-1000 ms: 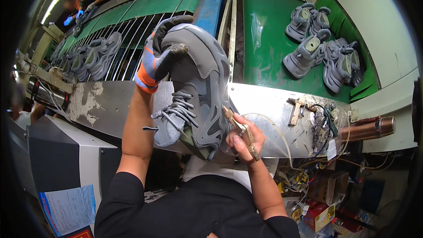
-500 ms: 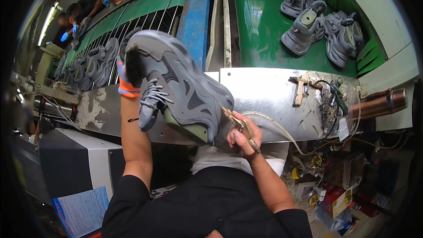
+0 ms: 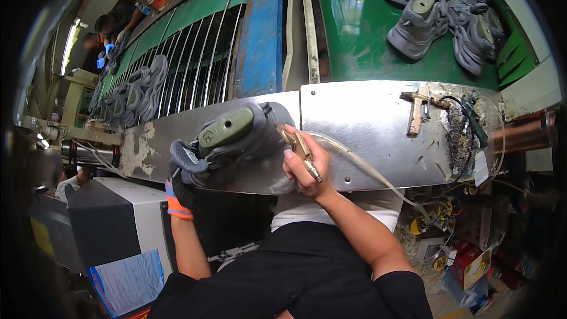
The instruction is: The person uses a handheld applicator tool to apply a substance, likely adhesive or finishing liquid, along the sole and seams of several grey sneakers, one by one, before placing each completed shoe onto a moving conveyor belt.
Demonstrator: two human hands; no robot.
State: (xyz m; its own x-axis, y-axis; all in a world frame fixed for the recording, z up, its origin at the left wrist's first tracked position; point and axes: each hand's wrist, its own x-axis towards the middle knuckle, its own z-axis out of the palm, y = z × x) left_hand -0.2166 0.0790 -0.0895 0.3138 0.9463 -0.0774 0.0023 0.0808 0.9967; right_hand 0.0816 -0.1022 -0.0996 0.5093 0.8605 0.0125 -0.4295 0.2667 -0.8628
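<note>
My left hand [image 3: 179, 192], in a black and orange glove, grips a grey sneaker [image 3: 260, 142] near its heel. The shoe is over the metal ledge, with the olive-green last [image 3: 227, 130] inside it facing up; its toe side is blurred by motion. My bare right hand [image 3: 308, 168] is closed around a brass-coloured spray gun [image 3: 298, 149]. A clear hose trails from it to the right. The gun's nozzle points at the shoe's edge, close to it; I cannot tell whether they touch. Most of my left fingers are hidden behind the shoe.
Several sneakers stand on the green belt [image 3: 354, 41] at the far right, and others on the wire rack conveyor [image 3: 195, 53] at left. A second spray gun [image 3: 417, 112] lies on the metal ledge [image 3: 354, 136] beside dried residue. A person with blue gloves works at far left.
The sneaker has been lowered and turned, from side-on and raised to opening upward. My left hand has come down toward me; my right hand with the spray gun has shifted slightly left and up.
</note>
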